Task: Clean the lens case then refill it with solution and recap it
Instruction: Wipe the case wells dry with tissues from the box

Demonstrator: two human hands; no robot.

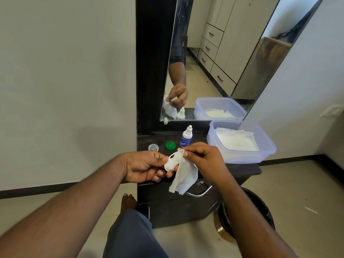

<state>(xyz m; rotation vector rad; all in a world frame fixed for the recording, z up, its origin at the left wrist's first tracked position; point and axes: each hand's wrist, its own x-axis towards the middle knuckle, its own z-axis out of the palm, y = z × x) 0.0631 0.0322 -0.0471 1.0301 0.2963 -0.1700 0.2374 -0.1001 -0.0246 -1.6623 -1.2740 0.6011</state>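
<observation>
1. Left hand (143, 167) grips the white lens case (172, 162) above the near edge of the dark cabinet top (242, 167).
2. Right hand (204, 161) pinches a tissue (184, 178) against the case.
3. Solution bottle (186, 136), green cap (170, 145) and clear cap (153, 147) stand farther back.

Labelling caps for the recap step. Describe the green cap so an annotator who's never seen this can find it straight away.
Start at the dark vanity top under the mirror. Just left of the upright solution bottle, beyond the left hand and right hand wiping the lens case with a tissue, lies the green cap. The clear cap lies to its left; only this one is solid green.
</observation>
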